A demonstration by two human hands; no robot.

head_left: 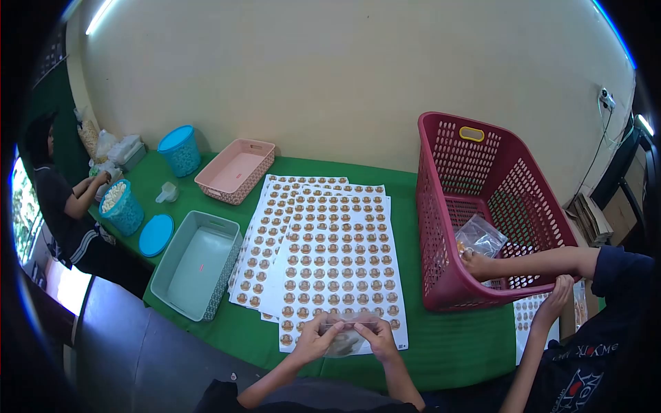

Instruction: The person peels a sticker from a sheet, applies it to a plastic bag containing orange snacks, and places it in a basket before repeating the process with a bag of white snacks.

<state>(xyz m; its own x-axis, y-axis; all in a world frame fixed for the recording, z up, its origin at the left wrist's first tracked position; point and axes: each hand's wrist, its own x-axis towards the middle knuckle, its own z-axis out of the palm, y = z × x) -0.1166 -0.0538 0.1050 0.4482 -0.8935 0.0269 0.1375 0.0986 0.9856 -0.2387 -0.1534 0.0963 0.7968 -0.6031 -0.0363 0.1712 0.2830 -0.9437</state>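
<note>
Both of my hands pinch a clear plastic bag [350, 318] by its upper part, just above the near edge of the sticker sheets. My left hand [315, 339] grips its left side and my right hand [380, 340] its right side, thumbs on top. Whether anything lies inside the bag I cannot make out. Beneath and beyond my hands are several overlapping white sheets [337, 255] printed with rows of round brown stickers.
A co-worker's hand [478, 265] reaches into a maroon basket [427, 206] holding clear bags, at right. A green tray [196, 258], pink tray [234, 172], blue lid [157, 235], and blue tubs [180, 155] stand left. Another person [65, 199] works at far left.
</note>
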